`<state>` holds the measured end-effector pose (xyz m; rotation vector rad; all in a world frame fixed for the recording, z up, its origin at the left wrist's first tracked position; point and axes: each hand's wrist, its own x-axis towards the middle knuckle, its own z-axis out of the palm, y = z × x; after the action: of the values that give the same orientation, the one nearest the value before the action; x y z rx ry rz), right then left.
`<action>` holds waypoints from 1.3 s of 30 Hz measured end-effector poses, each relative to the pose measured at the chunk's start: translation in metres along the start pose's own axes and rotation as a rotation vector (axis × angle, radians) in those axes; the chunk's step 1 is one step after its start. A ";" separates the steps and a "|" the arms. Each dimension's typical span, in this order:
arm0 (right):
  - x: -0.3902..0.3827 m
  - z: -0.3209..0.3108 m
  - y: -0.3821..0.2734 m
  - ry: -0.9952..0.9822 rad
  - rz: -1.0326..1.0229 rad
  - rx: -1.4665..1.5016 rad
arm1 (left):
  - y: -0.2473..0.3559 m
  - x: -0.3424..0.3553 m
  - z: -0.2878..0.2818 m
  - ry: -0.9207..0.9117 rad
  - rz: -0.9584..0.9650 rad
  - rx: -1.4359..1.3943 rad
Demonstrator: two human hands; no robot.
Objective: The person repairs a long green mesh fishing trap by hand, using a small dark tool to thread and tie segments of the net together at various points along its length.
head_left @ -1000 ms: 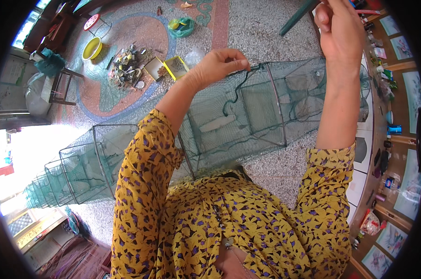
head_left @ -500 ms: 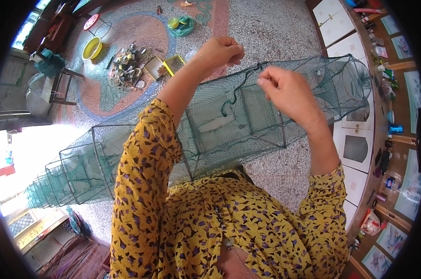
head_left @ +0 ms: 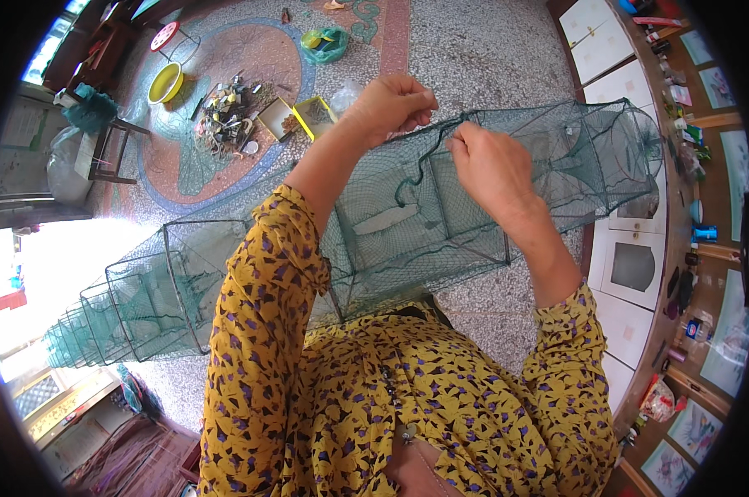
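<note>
A long green mesh fish trap [head_left: 382, 178], stiffened by dark rectangular frames, stretches across in front of me from lower left to upper right. My left hand [head_left: 395, 109] is above its far edge, thumb and fingers pinched together. Just right of it, my right hand [head_left: 492, 170] is over the netting, its thumb and forefinger also pressed together. Whatever either pinch holds is too fine to make out. A dark green cord [head_left: 421, 172] hangs in a curve over the mesh between the hands, running from a bunched spot on the far edge.
Beyond the trap, a pile of small odds and ends [head_left: 228, 120] lies near a yellow-rimmed box [head_left: 315, 118], a yellow basin [head_left: 166, 84] and a green plastic bag [head_left: 325, 48]. White cabinets [head_left: 627, 265] line the right side. A small stool [head_left: 109, 153] stands at left.
My right hand has moved left and slightly down, closer to the trap's far edge. My left hand has dropped a little, so the two are nearer each other. The trap stays put.
</note>
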<state>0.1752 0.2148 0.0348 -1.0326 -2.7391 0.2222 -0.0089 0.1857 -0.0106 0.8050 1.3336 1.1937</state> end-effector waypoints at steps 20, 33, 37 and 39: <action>0.050 0.014 0.003 0.001 0.055 0.145 | -0.012 0.001 0.013 0.172 0.178 -0.090; 0.086 -0.051 -0.049 0.476 -0.267 0.716 | -0.012 -0.003 0.009 0.095 0.165 -0.040; 0.085 -0.092 -0.017 0.533 -0.083 1.144 | -0.002 -0.013 0.015 -0.161 0.352 0.138; 0.087 -0.092 0.010 0.589 -0.051 1.247 | -0.002 -0.011 0.014 -0.229 0.316 0.184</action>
<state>0.1396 0.2863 0.1340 -0.4989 -1.5552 1.1787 0.0071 0.1777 -0.0075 1.2826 1.1662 1.1884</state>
